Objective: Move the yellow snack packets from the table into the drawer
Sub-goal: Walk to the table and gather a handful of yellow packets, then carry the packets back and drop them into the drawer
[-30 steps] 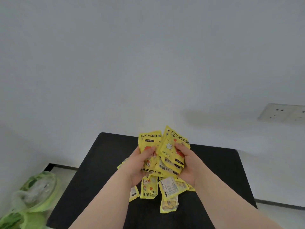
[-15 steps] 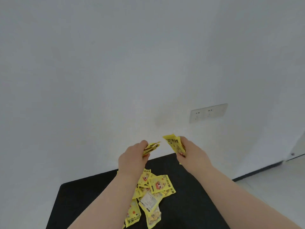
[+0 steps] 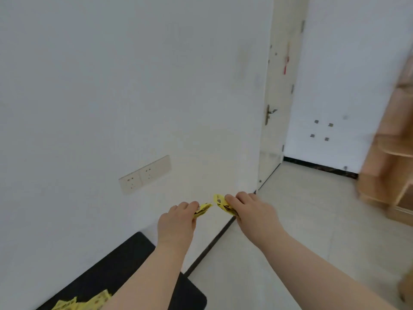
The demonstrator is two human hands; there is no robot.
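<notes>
Left hand (image 3: 176, 220) closed, grip pinching a small bunch of yellow snack packets (image 3: 201, 210) between thumb and fingers, edges poking out toward the right. Right hand (image 3: 252, 212) likewise closed, grip clamped on a second bunch of packets (image 3: 221, 203), crumpled, one corner sticking up to the left. Both bunches held in the air, near each other but apart, in front of the white wall (image 3: 111, 86) and above the dark skirting line. Both forearms stretched forward from the bottom edge.

Below and to the left, black counter (image 3: 125, 262) with a rounded corner, carrying more yellow packets (image 3: 82, 302) at the very bottom edge, partly cut off. On the wall, left of the hands, a double socket plate (image 3: 144, 174). Farther right, a white door (image 3: 281, 86) with a metal handle (image 3: 269, 114). At the right edge, blurred light wooden shelving (image 3: 388, 157) standing on the pale tiled floor (image 3: 301, 220). Cannot tell whether it has a drawer.
</notes>
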